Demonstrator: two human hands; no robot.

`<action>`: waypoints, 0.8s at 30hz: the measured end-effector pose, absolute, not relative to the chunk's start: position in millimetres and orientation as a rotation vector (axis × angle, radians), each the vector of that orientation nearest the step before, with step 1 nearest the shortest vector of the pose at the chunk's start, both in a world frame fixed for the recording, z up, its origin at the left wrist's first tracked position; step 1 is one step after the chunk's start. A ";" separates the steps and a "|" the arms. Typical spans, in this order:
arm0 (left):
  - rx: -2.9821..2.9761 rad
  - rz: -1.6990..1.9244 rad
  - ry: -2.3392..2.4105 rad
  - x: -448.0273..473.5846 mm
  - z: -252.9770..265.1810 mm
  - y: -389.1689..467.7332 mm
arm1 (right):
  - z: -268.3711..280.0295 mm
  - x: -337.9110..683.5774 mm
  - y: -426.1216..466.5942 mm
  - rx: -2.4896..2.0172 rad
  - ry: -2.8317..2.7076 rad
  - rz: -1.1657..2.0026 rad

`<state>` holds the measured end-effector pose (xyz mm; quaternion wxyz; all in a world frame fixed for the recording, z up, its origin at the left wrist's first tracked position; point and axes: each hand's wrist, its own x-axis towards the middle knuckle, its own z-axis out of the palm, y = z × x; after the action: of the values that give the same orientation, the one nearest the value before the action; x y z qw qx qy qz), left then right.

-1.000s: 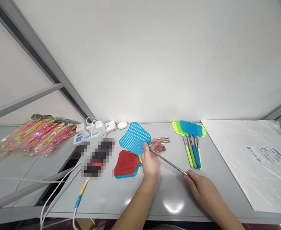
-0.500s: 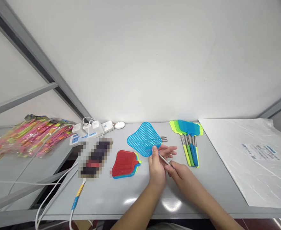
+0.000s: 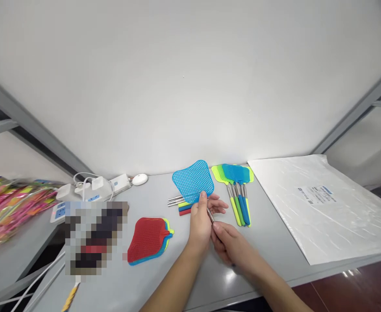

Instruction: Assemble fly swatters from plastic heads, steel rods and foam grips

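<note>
A blue mesh fly swatter head (image 3: 193, 180) points away from me. My left hand (image 3: 201, 223) pinches its neck under the thumb, with the other fingers stretched out behind it. A metal rod (image 3: 210, 215) meets the neck, and my right hand (image 3: 231, 245) is closed around the rod's near part, hiding the handle. Behind the blue head lie loose handles (image 3: 184, 209) with metal rods and coloured grips. To the left rests a stack of swatter heads (image 3: 148, 238), red on top with blue and yellow below. Several whole fly swatters (image 3: 239, 203) lie fanned to the right.
A white wrapped package (image 3: 294, 208) with a label covers the table's right side. At the left are a power strip (image 3: 60, 212) with chargers, a white round device (image 3: 140, 179), a pixelated object (image 3: 96, 238), cables and bagged colourful items (image 3: 21, 212). A wall stands behind.
My view has turned right, so the table things shift left. Both hands still hold the blue swatter, its head now tilted a little differently. Coloured grips show behind it now.
</note>
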<state>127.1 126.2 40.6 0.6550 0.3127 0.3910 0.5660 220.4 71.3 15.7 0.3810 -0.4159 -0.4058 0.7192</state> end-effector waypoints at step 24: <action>1.005 0.649 0.890 159.3 41.7 152.4 | 35.3 274.9 99.5 -0.788 -0.696 1.854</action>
<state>159.3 152.4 41.7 0.7347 0.4572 0.4047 0.2954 274.9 99.5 35.3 0.4839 -0.3237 -0.2856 0.7612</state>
